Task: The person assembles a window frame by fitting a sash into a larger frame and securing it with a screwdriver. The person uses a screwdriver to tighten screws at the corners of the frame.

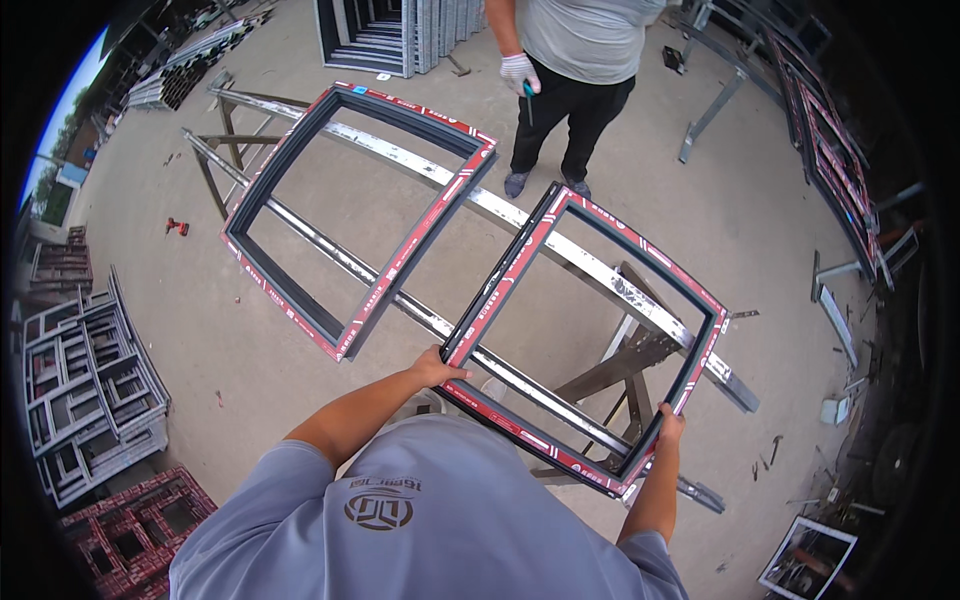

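I hold a dark rectangular window frame [520, 262] with red-and-white protective film on its edges. My left hand [437, 367] grips its near left corner. Gripping the near right corner is my right hand [668, 427]. The frame rests across two long metal rails [590, 262] of a trestle stand. A second, similar window frame [400, 262] lies on the same rails to the left, a small gap away from mine.
Another person in a grey shirt and dark trousers stands at the far side, a white-gloved hand [518, 71] holding a small tool. Stacks of frames sit at the left [90, 390], top [385, 35] and right [835, 165]. A small framed pane [808, 555] lies bottom right.
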### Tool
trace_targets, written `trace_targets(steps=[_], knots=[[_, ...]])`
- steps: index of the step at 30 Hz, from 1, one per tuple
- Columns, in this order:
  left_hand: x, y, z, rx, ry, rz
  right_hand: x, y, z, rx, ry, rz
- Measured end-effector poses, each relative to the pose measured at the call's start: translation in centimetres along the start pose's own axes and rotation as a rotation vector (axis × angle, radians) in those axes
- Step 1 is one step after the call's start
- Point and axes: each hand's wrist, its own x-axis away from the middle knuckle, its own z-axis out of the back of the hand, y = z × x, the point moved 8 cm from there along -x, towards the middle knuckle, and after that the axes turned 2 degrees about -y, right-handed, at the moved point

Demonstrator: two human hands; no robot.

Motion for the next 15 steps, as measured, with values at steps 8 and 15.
trace_targets(steps=[8,15], knots=[[4.7,0.3,2.1,0.13,0.256,-0.069,2.8,-0.8,1.7,-0.096,-0.023,0.019],[10.6,-0.2,6.8,0.09,0.248,-0.153,9.6,-4.3,1.5,-0.163,-0.004,0.205]])
